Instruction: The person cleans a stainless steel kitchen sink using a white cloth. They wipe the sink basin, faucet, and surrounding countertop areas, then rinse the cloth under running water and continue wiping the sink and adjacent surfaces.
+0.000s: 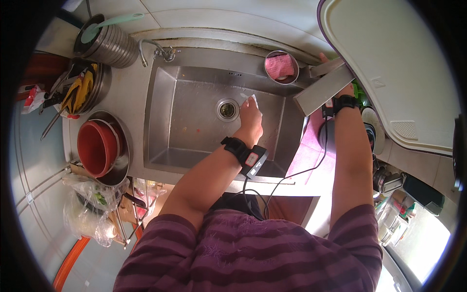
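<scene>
My left hand [251, 118] is over the right half of the stainless steel sink [197, 142], to the right of its drain [228, 110]. The fingers are closed around a white piece of cloth or paper [254, 98], mostly hidden in the hand. At the sink's back right corner, a rectangular grey box or holder [323, 89] is tilted. My right hand [346, 89] grips it from behind, largely covered by it; a fingertip shows beyond its far edge. Both wrists wear black straps with cabled devices.
A large white cutting board [408, 80] rises at the right. A metal bowl with a pink sponge cloth [279, 66] stands on the sink's back rim, and a faucet [160, 53] at its back left. Stacked steel bowls [118, 45] and a red basin [95, 149] stand left.
</scene>
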{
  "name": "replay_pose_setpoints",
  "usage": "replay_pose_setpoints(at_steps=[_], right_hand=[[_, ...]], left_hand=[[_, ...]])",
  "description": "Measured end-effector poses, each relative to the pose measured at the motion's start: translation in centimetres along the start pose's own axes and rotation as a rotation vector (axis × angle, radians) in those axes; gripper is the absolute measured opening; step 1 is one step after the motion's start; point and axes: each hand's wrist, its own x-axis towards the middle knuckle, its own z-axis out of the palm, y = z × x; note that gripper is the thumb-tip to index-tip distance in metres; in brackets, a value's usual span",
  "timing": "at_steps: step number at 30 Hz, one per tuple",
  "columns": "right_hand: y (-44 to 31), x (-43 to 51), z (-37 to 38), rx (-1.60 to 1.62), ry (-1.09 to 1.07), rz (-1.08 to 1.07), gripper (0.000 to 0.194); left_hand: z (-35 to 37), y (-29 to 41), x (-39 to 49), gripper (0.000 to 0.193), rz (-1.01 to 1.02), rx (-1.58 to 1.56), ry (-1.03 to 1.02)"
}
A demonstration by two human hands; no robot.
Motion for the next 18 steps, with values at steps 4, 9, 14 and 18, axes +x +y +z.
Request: replay_pose_setpoints(at_steps=[4,9,14,18], right_hand=[[0.3,-0.1,0.8,0.058,0.065,-0.071,0.058],[-2.6,-0.3,0.1,0.16,0.102,0.021,0.051],[-5.6,-0.7,-0.9,0.979,0.176,0.545,0.039],[-5.9,-0.6,-0.5,0.908,0.134,0.29,0.03]], left_hand=[[0.3,0.2,-0.3,0.037,-0.03,0.029,0.034],[0.7,0.3,-0.8,0.05,-0.074,0.039,0.004],[1.7,0.8,-1.8,0.05,-0.018,0.059,0.013],[2.4,1.3,-2.8,0.047,-0.014,0.067,0.056]])
